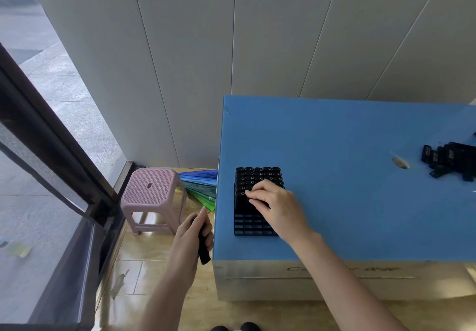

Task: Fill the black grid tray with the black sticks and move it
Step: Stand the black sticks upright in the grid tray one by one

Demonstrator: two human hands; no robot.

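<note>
1. A black grid tray lies flat on a blue tabletop, near the table's left edge, just right of centre in the frame.
2. The tray's upper rows are filled with upright black sticks, their round tops showing. The lowest rows, nearest the viewer, are open cells.
3. The right hand reaches in from the lower right and sits over the middle of the tray. Its fingers are bent down onto the sticks where the filled rows end. Whether the fingertips pinch a stick or only press on one cannot be told, since the hand covers that spot.
4. The left hand is left of the table edge, over the floor at lower centre. Its fingers are curled round a dark stick, which pokes out below the palm.
5. A loose pile of sticks lies at the right edge of the frame, well apart from the tray.
6. A pink plastic stool stands on the floor left of the table, with a fan of blue and green sheets between the stool and the table.
</note>
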